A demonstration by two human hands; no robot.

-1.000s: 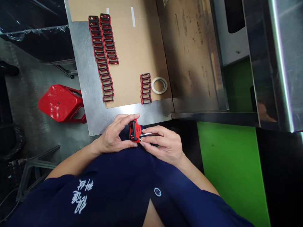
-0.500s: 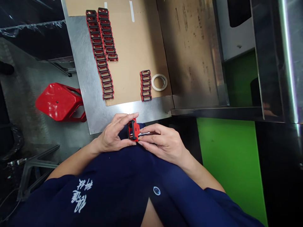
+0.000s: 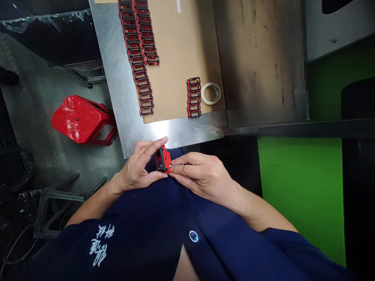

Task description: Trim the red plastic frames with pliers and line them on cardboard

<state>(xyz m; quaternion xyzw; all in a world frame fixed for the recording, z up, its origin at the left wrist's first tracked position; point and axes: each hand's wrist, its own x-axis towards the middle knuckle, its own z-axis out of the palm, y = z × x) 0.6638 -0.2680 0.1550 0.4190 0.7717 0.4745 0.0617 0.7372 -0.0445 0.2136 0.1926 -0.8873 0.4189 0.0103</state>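
Observation:
Close to my body, my left hand [image 3: 143, 164] grips a small red-and-black plastic frame [image 3: 166, 158] between the thumb below and the fingers above. My right hand [image 3: 202, 171] pinches a thin, shiny metal tool [image 3: 177, 165], perhaps tweezers, though most of it is hidden by the fingers. The tool's tip reaches into the lower part of the frame, and the right fingertips touch the frame's right side. Both hands are just in front of the table's near edge.
Two long rows of similar red-and-black frames [image 3: 140, 74] lie on cardboard [image 3: 172, 93] over a metal table [image 3: 117, 97]. A shorter row [image 3: 194, 97] sits beside a roll of tape [image 3: 211, 94]. A red stool [image 3: 79, 119] stands left; a metal ledge [image 3: 263, 127] runs right.
The view has shifted, so the table and its rows appear further right and higher. Both hands keep their hold, with the frame and metal tool in nearly the same position.

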